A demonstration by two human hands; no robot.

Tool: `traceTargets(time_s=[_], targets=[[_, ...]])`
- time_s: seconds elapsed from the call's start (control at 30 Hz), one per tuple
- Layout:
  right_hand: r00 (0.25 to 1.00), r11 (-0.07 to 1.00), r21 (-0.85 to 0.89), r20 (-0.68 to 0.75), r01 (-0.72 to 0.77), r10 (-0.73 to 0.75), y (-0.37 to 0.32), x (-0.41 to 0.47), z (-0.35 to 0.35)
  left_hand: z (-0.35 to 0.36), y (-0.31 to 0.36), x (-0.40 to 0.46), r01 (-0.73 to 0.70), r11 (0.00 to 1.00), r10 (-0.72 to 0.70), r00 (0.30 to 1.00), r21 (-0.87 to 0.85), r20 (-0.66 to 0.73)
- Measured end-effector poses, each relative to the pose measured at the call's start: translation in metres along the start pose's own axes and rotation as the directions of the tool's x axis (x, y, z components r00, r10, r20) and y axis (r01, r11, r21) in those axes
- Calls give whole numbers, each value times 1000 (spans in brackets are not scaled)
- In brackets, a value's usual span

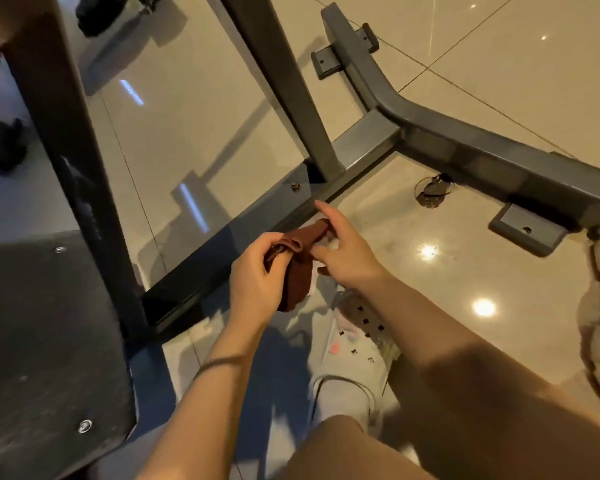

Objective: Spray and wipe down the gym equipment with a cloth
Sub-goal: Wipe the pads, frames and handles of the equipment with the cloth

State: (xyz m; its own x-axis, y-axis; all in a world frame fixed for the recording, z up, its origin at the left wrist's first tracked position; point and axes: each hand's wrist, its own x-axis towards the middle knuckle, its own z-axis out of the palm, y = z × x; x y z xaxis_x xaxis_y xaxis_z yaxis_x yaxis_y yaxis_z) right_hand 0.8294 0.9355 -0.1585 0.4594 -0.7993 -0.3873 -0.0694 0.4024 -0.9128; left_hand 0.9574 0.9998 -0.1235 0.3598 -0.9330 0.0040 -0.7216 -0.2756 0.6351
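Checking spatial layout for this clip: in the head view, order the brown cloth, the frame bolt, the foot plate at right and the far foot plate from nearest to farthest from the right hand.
From the right hand:
1. brown cloth, touching its fingers, on its left.
2. frame bolt, on the rail just above.
3. foot plate at right, on the floor.
4. far foot plate, up top.

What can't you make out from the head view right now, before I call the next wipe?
- Spray bottle: not in view at all.
- Brown cloth: bunched between the left hand and right hand; its far end is hidden behind the right fingers.
- Frame bar: whether it is wet or already wiped cannot be told under the glare.
- Dark debris on the floor: too small to identify.
- Padded seat: cut off by the left edge.
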Motion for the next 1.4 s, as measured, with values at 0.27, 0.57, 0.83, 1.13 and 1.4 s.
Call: traceTargets(time_s=[0.27, 0.57, 0.83, 1.13, 1.4], targets=[[976, 930, -368, -196, 13, -92, 36, 38, 13, 2, -51, 34, 82, 988, -87, 996, 132, 34], [996, 960, -268, 40, 86, -78, 26, 60, -10, 15, -57, 33, 140, 976, -119, 984, -167, 129], [993, 997, 67, -118, -22, 30, 12, 50, 18, 37, -44, 37, 341, 892, -361, 933, -295, -13], [942, 920, 380, -264, -96, 207, 13, 60, 19, 63, -58, 29, 260, 864, -184, 960, -432, 210], [879, 804, 539, -221, -251, 423, 15, 83, 4, 68, -77, 52, 169, 975, -126, 955, -142, 269]])
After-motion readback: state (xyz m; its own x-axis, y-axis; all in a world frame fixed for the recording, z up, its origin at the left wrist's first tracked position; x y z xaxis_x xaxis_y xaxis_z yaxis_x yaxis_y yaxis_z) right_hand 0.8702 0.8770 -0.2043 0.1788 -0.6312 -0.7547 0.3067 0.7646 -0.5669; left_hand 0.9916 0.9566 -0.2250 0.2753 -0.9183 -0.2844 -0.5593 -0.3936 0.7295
